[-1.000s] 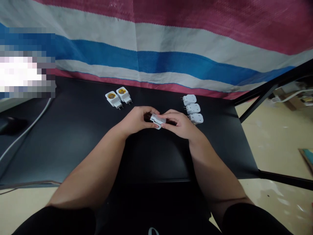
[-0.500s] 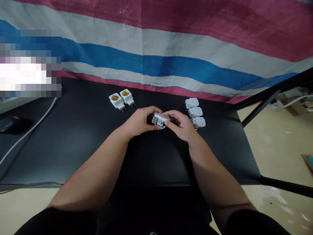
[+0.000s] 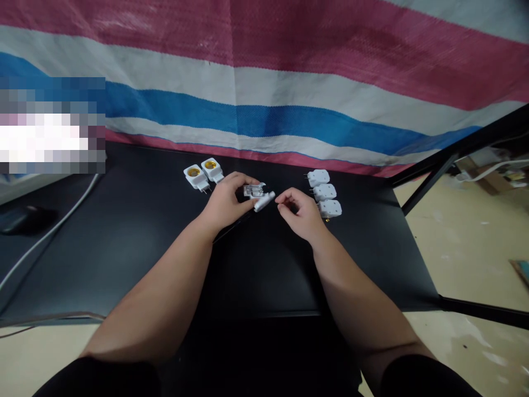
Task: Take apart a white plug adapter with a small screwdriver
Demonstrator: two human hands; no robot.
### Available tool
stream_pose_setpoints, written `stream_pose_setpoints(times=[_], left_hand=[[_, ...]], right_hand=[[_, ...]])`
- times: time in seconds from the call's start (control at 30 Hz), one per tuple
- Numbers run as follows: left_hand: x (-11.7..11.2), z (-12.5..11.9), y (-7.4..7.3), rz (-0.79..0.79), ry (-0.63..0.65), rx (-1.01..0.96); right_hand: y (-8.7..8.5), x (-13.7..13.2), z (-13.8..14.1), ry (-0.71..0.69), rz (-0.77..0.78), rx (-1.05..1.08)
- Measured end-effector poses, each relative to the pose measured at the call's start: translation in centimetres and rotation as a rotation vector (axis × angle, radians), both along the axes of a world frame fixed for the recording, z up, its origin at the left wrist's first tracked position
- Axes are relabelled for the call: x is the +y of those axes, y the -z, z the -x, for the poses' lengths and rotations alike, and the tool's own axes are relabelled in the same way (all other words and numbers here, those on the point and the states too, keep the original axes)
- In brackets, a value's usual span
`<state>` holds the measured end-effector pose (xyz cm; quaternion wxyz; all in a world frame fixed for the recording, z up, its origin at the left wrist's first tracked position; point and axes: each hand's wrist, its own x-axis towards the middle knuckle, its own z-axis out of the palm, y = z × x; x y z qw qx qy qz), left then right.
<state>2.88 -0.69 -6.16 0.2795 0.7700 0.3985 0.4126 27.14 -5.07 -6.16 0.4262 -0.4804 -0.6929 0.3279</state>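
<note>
My left hand grips a small white plastic adapter casing by its fingertips. Its open inner side shows metal parts, and a narrow white piece sticks out past my fingers toward the right. My right hand hangs just to the right of that piece, fingers apart, touching nothing. Two white adapters with yellow-rimmed lamp sockets lie beyond my left hand. Three white plug adapters stand in a column beside my right hand.
All of this lies on a black table before a red, white and blue striped tarp. A white cable and a dark mouse-shaped object are at the left. A black metal frame runs along the right.
My right hand has let go and moved right, away from the casing. The casing now sits in my left hand, its narrow piece angled out. The view has tilted slightly upward.
</note>
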Motion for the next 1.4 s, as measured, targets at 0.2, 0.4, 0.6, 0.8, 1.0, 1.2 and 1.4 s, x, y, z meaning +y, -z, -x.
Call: stream_pose_setpoints(times=[0.2,0.4,0.6,0.8,1.0,1.2,1.4], left_hand=[[0.0,-0.1,0.1,-0.016,0.123,0.054],[-0.1,-0.1,-0.1,0.008,0.117,0.065],[-0.5,-0.5,-0.2,0.018,0.131,0.044],[-0.7,-0.7,-0.6,0.011,0.162,0.054],[-0.6,-0.6,-0.6,0.008,0.133,0.105],[-0.2,-0.2,-0.2,0.025,-0.050,0.126],[-0.1,-0.2,0.3,0.046,-0.097,0.142]], right_hand=[[0.3,0.2,0.1,-0.056,-0.008,-0.106],[1.1,0.3,0.3,-0.002,0.050,-0.032],[0.9,0.1,0.6,-0.074,-0.114,-0.078],[0.0,-0.2,0.6,-0.081,-0.087,-0.163],[0.2,0.1,0.1,-0.055,-0.028,-0.141],[-1.1,-0.2,-1.2,-0.063,-0.026,-0.313],[-1.9,-1.3,-0.8,-0.237,0.011,-0.463]])
